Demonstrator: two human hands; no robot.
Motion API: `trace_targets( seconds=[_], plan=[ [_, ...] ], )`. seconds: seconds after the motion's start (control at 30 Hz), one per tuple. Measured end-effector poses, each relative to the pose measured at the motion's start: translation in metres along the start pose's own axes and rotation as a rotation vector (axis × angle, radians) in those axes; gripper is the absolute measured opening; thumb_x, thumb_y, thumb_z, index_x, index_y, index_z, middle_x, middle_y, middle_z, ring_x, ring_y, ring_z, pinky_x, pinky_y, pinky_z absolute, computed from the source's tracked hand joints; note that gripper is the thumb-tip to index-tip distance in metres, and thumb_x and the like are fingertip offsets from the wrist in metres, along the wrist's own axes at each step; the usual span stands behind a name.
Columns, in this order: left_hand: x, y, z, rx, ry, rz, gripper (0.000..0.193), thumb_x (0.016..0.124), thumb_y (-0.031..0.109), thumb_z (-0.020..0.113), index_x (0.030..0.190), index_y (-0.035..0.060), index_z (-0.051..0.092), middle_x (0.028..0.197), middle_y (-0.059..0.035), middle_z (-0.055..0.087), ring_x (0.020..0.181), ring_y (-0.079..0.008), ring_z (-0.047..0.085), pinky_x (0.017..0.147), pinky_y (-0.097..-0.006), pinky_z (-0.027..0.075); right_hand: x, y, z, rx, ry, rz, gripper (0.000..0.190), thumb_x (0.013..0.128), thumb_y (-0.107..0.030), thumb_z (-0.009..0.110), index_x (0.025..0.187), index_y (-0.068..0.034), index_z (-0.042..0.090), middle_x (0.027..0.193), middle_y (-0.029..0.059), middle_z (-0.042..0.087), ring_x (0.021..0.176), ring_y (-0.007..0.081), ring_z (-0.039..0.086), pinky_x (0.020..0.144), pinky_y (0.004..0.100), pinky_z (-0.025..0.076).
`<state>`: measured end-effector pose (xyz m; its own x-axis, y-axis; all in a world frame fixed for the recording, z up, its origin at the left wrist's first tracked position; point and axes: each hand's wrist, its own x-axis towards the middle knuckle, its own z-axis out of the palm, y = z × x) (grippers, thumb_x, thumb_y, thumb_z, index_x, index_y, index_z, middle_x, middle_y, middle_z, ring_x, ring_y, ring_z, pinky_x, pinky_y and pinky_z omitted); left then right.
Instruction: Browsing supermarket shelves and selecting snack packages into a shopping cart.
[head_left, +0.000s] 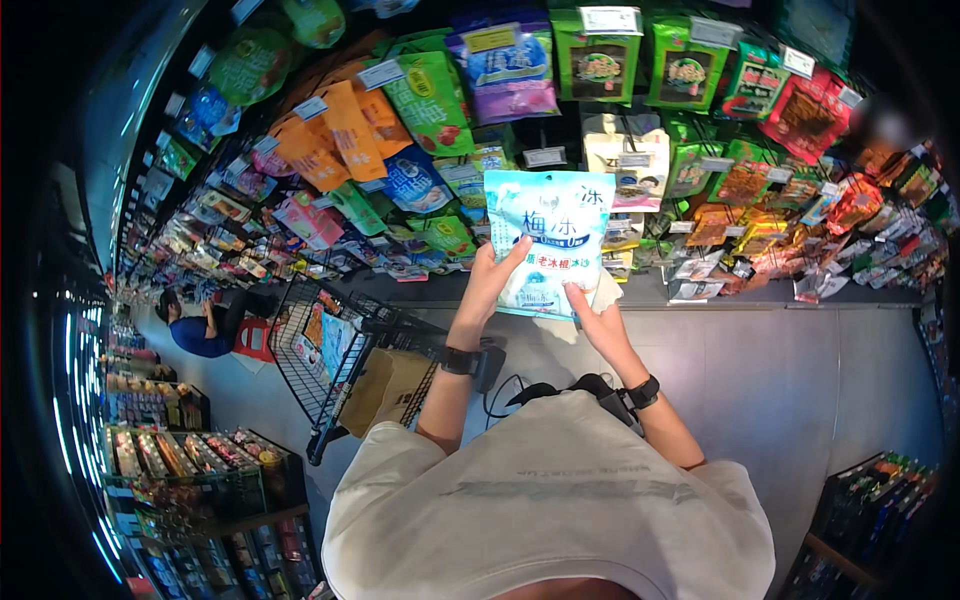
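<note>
A light-blue and white plastic snack pouch (551, 217), printed with writing, is held up before me in front of the shelf display. My left hand (495, 277) grips its lower left side, thumb lying across the front. At the lower right edge, my right hand (592, 311) pinches the same pouch, its thumb on the front. The fingers behind the pouch are hidden. Under the pouch's lower right corner, something pale and crumpled (607, 292) shows; I cannot tell what it is.
A black wire shopping cart (300, 360) with several packages and a brown paper bag (382, 386) stands to my left. Beyond it, a person (199, 330) sits low near a red stool (253, 339). Hanging snack bags (435, 101) fill the rack ahead. Shelves (202, 495) stand behind left.
</note>
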<state>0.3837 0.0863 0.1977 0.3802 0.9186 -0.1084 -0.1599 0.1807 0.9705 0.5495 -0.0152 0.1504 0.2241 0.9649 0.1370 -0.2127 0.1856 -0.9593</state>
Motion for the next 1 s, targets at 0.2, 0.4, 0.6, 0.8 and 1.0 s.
trace_targets(
  seconds=[0.2,0.4,0.6,0.8,1.0],
  plan=[
    [-0.021,0.023,-0.028,-0.143,-0.165,-0.009,0.049,0.089,0.007,0.071,0.131,-0.0018,0.049,0.124,-0.0120,0.062,0.108,-0.0169,0.062,0.088,-0.0301,0.053,0.009,-0.018,0.013,-0.080,-0.047,-0.051,0.033,0.094,-0.013,0.065,0.122,0.002,0.056,0.112,0.0075,0.064,0.100,0.0127,0.059,0.087,0.0282,0.048],
    [-0.018,0.028,-0.018,-0.268,-0.130,0.107,0.046,0.091,0.005,0.068,0.132,-0.0022,0.048,0.123,-0.0124,0.061,0.108,-0.0182,0.062,0.090,-0.0313,0.053,0.010,-0.040,0.010,-0.066,0.388,-0.080,0.037,0.097,-0.018,0.058,0.126,0.005,0.053,0.122,0.0103,0.060,0.111,0.0173,0.056,0.098,0.0330,0.043],
    [-0.009,0.025,0.009,0.077,-0.200,0.225,0.038,0.092,0.013,0.067,0.126,-0.0024,0.055,0.119,-0.0080,0.064,0.103,-0.0120,0.060,0.087,-0.0291,0.050,-0.004,-0.071,0.052,-0.785,0.130,-0.506,0.053,0.096,-0.009,0.047,0.147,0.003,0.035,0.154,0.0232,0.030,0.146,0.0349,0.025,0.117,0.0425,0.021],
    [-0.015,0.027,0.026,0.179,-0.433,0.257,0.039,0.094,0.012,0.065,0.129,-0.0016,0.054,0.120,-0.0074,0.064,0.108,-0.0125,0.058,0.094,-0.0298,0.047,0.034,-0.091,0.026,-0.665,0.383,-0.575,0.048,0.099,-0.014,0.044,0.143,0.006,0.040,0.154,0.0224,0.030,0.145,0.0360,0.027,0.117,0.0419,0.021],
    [0.002,0.000,0.016,0.104,-0.421,0.208,0.059,0.090,0.010,0.069,0.141,0.0008,0.041,0.133,-0.0103,0.056,0.119,-0.0155,0.054,0.101,-0.0315,0.044,0.018,-0.087,0.042,-1.028,0.164,-0.605,0.057,0.087,-0.016,0.052,0.143,-0.005,0.046,0.152,0.0186,0.037,0.143,0.0368,0.030,0.117,0.0482,0.021]
  ],
)
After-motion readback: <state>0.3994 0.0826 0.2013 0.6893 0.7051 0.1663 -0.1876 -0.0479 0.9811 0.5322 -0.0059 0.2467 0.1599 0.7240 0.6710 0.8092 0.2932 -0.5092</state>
